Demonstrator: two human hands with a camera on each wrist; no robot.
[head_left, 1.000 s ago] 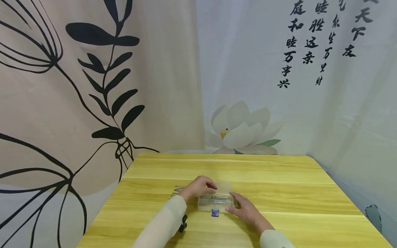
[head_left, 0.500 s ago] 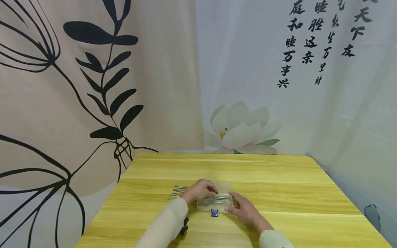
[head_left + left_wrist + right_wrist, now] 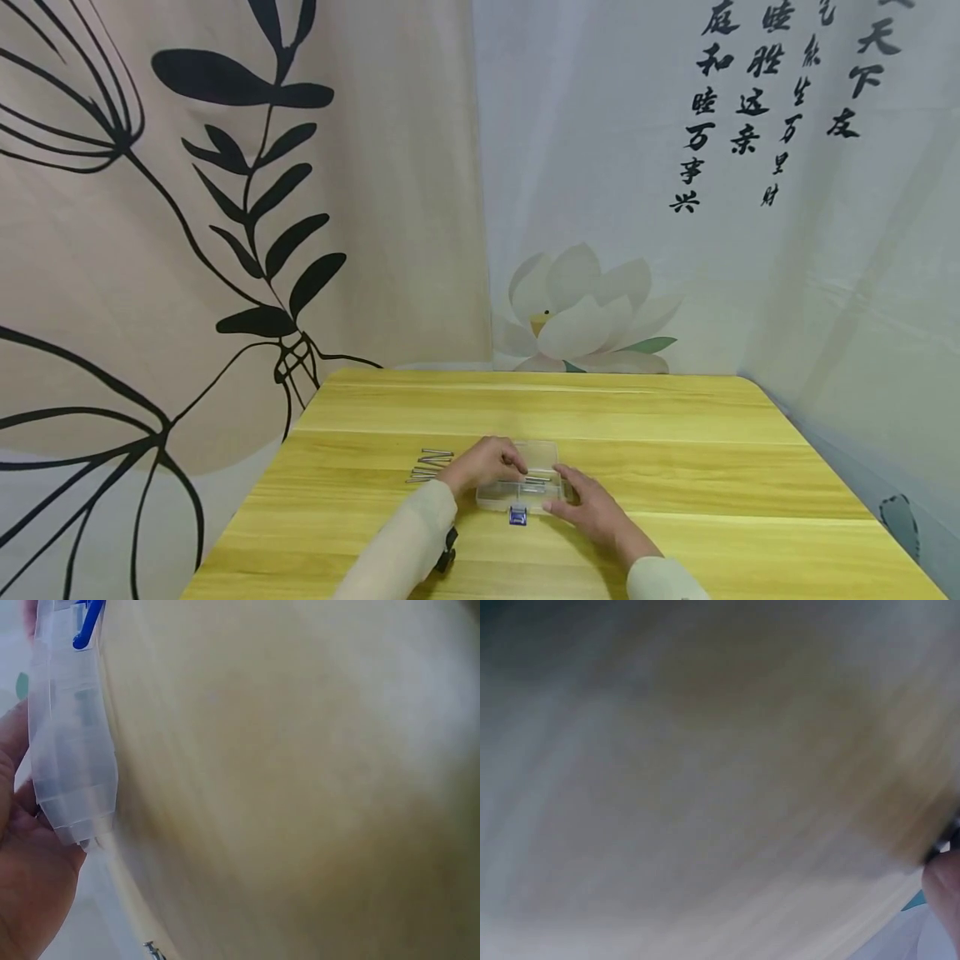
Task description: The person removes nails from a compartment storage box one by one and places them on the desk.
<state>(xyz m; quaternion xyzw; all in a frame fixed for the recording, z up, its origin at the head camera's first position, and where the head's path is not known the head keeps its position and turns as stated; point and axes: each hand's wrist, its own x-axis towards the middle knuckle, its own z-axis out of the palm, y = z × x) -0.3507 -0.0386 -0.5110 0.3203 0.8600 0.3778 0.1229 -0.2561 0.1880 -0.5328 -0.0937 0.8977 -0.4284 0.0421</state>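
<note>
A clear plastic box (image 3: pixel 498 497) with a blue latch (image 3: pixel 517 515) sits on the table, its lid (image 3: pixel 542 453) laid back. Thin metal pieces like nails or screws (image 3: pixel 537 480) lie inside. My left hand (image 3: pixel 483 462) reaches over the box's left part with bent fingers; whether they pinch anything is hidden. In the left wrist view, this hand (image 3: pixel 37 885) is behind the box wall (image 3: pixel 71 742). At the box's right end, my right hand (image 3: pixel 596 508) grips it, thumb near the front corner and a finger at the back. Only a fingertip (image 3: pixel 945 889) shows in the right wrist view.
Several more metal nails or screws (image 3: pixel 437 454) lie on the wooden table (image 3: pixel 660 433) just left of my left hand. A small black object (image 3: pixel 446 552) shows beside the left sleeve. A patterned curtain (image 3: pixel 420 208) hangs behind the table.
My left hand has come down slightly toward the box and now covers more of the metal pieces inside. The right hand stays at the box's right end.
</note>
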